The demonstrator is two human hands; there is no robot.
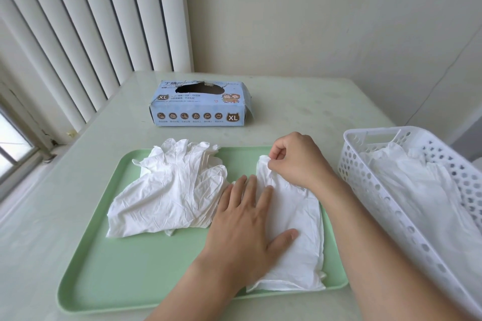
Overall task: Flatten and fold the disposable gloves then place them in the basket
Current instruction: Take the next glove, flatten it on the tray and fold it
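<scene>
Two hands work over one white glove (294, 219) that lies lengthwise on the right part of the green tray (146, 268). The left hand (247, 227) is spread flat, fingers straight and a little apart, palm down; its fingers and thumb press on the left side of the glove, with the thumb stretched out to the right across the middle of it. The right hand (294, 161) is curled, its thumb and forefinger pinching the far end of the same glove, where the material bunches into a small crumpled tip. The near end of the glove reaches almost to the near rim of the tray.

Just left of the left hand, on the same tray, lies one loose pile of white gloves (169, 190), wrinkled and overlapping; how many are in it cannot be told. Its far fingertips reach over the far rim of the tray.

To the right of the tray stands one white perforated basket (370, 190) on the desk (313, 109), with white gloves in the basket (407, 177) already lying inside; their number cannot be made out either.

Farther off, beyond the tray, sits one blue glove box (199, 103) marked XL, its top opening torn and dark. Vertical blinds (78, 21) hang at the far left.
</scene>
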